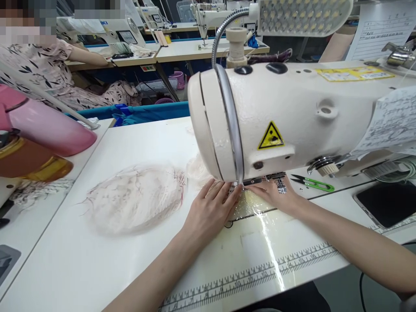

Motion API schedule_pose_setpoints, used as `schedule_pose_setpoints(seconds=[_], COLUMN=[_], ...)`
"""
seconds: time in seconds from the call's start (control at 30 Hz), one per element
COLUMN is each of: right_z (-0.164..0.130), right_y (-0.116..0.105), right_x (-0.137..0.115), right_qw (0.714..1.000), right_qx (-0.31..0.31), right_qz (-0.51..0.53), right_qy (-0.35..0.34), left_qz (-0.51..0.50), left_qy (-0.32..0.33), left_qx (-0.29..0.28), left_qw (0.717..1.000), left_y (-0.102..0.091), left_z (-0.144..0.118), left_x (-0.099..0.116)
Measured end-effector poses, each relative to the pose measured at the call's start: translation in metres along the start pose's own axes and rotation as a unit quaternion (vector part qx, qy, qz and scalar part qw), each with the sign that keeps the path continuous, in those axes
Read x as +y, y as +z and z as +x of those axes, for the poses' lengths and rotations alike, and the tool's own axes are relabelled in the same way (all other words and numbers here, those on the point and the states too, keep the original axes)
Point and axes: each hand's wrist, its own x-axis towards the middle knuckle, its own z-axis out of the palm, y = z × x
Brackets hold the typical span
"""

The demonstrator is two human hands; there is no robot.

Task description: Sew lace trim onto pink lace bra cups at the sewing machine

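Flat, open grips are pressing down as the left hand [209, 208] and right hand [276, 196] are steadying pale fabric [240, 208] under the sewing machine [276, 117], apparently mid-seam, needing even feeding next.

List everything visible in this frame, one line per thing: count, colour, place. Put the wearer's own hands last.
sewing machine: one, cream, on the table at centre right.
warning sticker: one, yellow, on the machine's front.
lamp: one, white LED head on a gooseneck, above the machine.
lace piece: one, pale pink, flat on the table left of the hands.
thread snips: one, green, on the table right of the needle.
ruler strip: one, printed scale along the table's near edge.
table: one, white.
pink bottle: one, far left.
co-worker: one, patterned top, seated at back left.
dark screen: one, set in the table, right.
left hand: flat by the needle.
right hand: flat under the machine head.
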Motion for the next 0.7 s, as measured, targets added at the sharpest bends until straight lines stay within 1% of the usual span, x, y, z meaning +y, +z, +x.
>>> schedule_pose_setpoints(seconds=[0.07,0.17,0.27,0.37,0.4,0.47,0.6,0.7], right_z=[0.000,0.000,0.000,0.000,0.000,-0.001,-0.004,-0.005], right_y=[-0.001,-0.002,-0.002,0.002,0.004,0.007,0.010,0.010], right_x=[0.000,0.000,0.000,-0.002,-0.002,-0.004,-0.008,-0.008], right_qw=[0.999,0.998,0.996,0.994,0.993,0.993,0.992,0.993], right_qx=[-0.003,-0.028,-0.036,-0.032,-0.031,-0.030,-0.016,-0.001], right_qz=[-0.008,-0.016,-0.022,-0.054,-0.066,-0.089,-0.122,-0.122], right_qy=[0.031,0.060,0.076,0.087,0.087,0.071,0.024,0.009], left_qz=[0.000,-0.003,-0.009,0.000,0.004,0.006,-0.031,-0.036], left_qy=[-0.003,-0.004,0.022,0.052,0.053,0.034,-0.011,-0.012], left_qx=[-0.002,0.006,0.027,0.034,0.036,0.040,0.032,0.030], left_qw=[1.000,1.000,0.999,0.998,0.998,0.999,0.999,0.999], left_y=[0.000,0.000,0.001,0.002,0.002,0.003,0.003,0.002], left_z=[0.001,0.002,0.002,0.000,-0.001,-0.001,0.001,0.002], left_x=[0.000,0.001,0.002,0.003,0.003,0.002,0.001,0.000])
